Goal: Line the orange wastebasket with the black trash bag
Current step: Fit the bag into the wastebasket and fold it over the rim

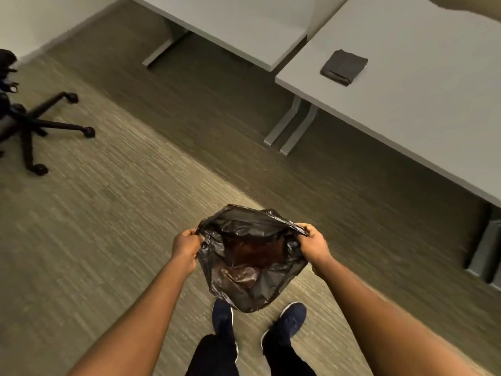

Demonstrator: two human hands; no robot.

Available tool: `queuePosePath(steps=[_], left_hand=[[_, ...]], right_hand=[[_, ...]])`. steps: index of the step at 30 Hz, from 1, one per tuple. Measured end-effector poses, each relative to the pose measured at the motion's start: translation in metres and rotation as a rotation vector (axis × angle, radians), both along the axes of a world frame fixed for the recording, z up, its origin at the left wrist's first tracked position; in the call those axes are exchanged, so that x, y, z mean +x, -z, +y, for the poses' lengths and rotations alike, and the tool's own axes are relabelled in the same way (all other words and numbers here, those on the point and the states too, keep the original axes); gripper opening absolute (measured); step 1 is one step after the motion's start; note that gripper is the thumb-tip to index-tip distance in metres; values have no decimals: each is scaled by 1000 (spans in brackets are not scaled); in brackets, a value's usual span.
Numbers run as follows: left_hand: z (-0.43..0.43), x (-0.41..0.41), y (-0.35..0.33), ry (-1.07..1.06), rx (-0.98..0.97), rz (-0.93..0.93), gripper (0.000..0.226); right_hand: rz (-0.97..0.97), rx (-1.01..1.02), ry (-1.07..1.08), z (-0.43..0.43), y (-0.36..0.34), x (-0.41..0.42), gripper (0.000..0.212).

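I hold the black trash bag (250, 256) in front of me above the carpet, its mouth pulled open between both hands. My left hand (186, 246) grips the left edge of the mouth, and my right hand (314, 246) grips the right edge. The bag hangs crumpled, and an orange-brown tint shows through its thin plastic inside. Whether that tint is the orange wastebasket I cannot tell; no wastebasket is plainly visible. My two dark shoes (257, 321) stand just below the bag.
Grey desks (406, 109) run along the right and the back, with metal legs (287, 126) on the carpet. A folded dark cloth (343, 67) lies on the nearer desk. A black office chair base (40, 126) with castors stands at the left.
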State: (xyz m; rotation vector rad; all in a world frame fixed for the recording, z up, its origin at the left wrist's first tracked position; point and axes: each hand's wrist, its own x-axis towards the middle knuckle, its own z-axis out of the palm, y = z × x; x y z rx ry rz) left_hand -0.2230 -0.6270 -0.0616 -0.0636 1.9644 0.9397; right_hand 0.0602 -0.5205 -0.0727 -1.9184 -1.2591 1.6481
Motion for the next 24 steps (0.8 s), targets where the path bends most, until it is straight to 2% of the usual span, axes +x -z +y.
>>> queuePosePath(steps=[7, 12, 19, 24], left_hand=[[-19, 14, 65, -48, -81, -16, 33], [-19, 10, 113, 15, -117, -46, 37], [-13, -7, 175, 52, -184, -104, 34], [-1, -15, 205, -12, -114, -175, 27]], right_hand=[[-42, -16, -291, 0, 76, 9, 48], [-163, -1, -416, -2, 111, 1, 43], [-219, -97, -372, -6, 174, -15, 36], [-254, -109, -334, 5, 216, -28, 37]])
